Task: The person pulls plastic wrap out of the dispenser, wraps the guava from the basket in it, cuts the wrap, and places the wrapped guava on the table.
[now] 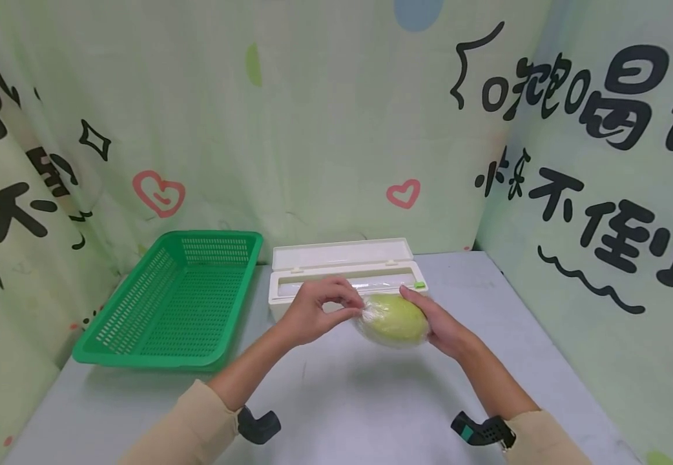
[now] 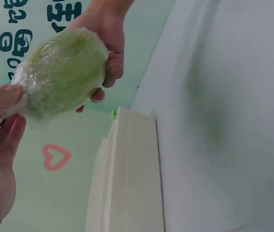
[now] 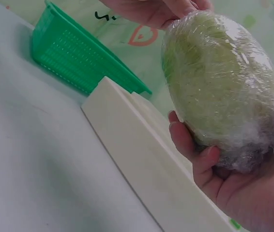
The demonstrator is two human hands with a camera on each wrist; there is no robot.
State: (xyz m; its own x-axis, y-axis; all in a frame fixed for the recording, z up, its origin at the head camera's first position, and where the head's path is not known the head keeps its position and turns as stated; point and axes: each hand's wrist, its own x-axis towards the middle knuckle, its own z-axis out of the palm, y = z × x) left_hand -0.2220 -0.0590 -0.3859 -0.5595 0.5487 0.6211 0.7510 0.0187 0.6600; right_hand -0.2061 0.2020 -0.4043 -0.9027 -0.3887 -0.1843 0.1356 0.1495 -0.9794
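A yellow-green fruit [image 1: 397, 319] wrapped in clear cling film is held up above the table, in front of a white cling film box. My right hand [image 1: 445, 328] grips it from the right side, with the fingers curled beneath its end in the right wrist view. At the opposite end, my left hand [image 1: 320, 310] pinches the gathered film [image 2: 22, 104] between thumb and fingers. Wrinkled layers of film cover the whole visible fruit [image 3: 219, 82]. The exact kind of fruit cannot be told through the wrap.
Behind the hands stands the cling film box [image 1: 281, 310], its lid [image 1: 342, 254] raised and a green slider [image 1: 420, 285] at its right end. A green plastic basket [image 1: 220, 360] sits to the left on the white table [image 1: 336, 413]. Printed curtains [image 1: 325, 129] enclose the table.
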